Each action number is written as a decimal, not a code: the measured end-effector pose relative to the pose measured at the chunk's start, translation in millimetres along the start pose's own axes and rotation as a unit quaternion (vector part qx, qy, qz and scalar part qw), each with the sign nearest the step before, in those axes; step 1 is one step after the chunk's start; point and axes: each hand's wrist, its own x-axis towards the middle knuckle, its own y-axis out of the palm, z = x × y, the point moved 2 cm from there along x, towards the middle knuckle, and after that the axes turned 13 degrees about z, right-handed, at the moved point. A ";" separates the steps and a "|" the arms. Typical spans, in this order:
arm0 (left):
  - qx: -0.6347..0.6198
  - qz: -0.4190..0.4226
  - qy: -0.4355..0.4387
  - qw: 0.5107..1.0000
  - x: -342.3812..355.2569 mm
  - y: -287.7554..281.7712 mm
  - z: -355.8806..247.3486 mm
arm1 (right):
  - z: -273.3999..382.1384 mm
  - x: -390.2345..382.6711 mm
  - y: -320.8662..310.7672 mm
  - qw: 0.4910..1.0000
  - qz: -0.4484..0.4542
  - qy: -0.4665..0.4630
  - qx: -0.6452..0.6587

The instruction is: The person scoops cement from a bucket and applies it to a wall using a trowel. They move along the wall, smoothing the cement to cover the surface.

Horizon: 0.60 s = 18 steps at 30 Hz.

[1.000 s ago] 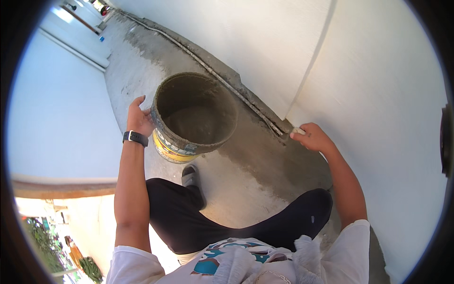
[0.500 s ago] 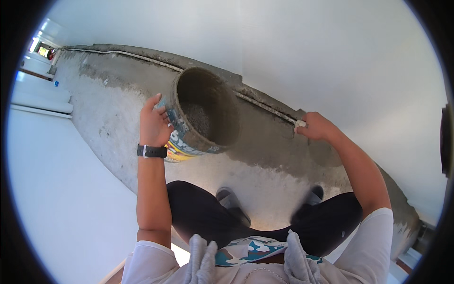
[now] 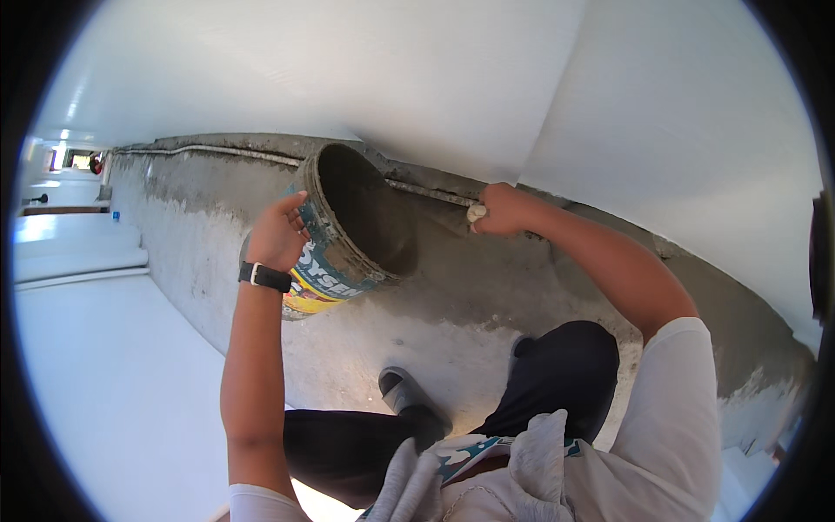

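Note:
A tilted plastic bucket point(image 3: 335, 274), dark teal with a yellow label band, hangs over the floor with its mouth facing right and away from me. Wet grey mortar coats its inside. My left hand point(image 3: 280, 233), wearing a black watch, presses its fingers round the bucket's left side. To the right, my right hand point(image 3: 509, 209) is closed round a small pale, knob-like end point(image 3: 476, 213) beside the wall; the rest of that thing is hidden. Wet mortar point(image 3: 452, 274) covers the floor between the bucket and my right hand.
A thin pipe point(image 3: 226, 151) runs along the foot of the white wall point(image 3: 348, 70). Dry, lighter concrete point(image 3: 348, 339) lies nearer my feet. White panels point(image 3: 96, 365) stand at the left. My sandalled foot point(image 3: 400, 391) is below the bucket.
My view has turned and shifted. The bucket has rotated, showing more of its label. My right hand has come left, closer to the bucket, keeping its grip. My legs have shifted.

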 end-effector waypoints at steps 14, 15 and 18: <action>0.054 -0.059 -0.028 0.996 -5.7 7.7 3.8 | 119.6 166.0 109.1 0.961 0.239 -0.102 0.092; 0.055 -0.063 -0.023 0.996 -7.3 9.1 4.3 | 125.3 173.9 113.7 0.976 0.171 -0.134 0.035; 0.036 -0.042 -0.023 0.998 -8.7 14.3 6.6 | 120.3 179.9 129.1 0.980 0.000 -0.189 -0.065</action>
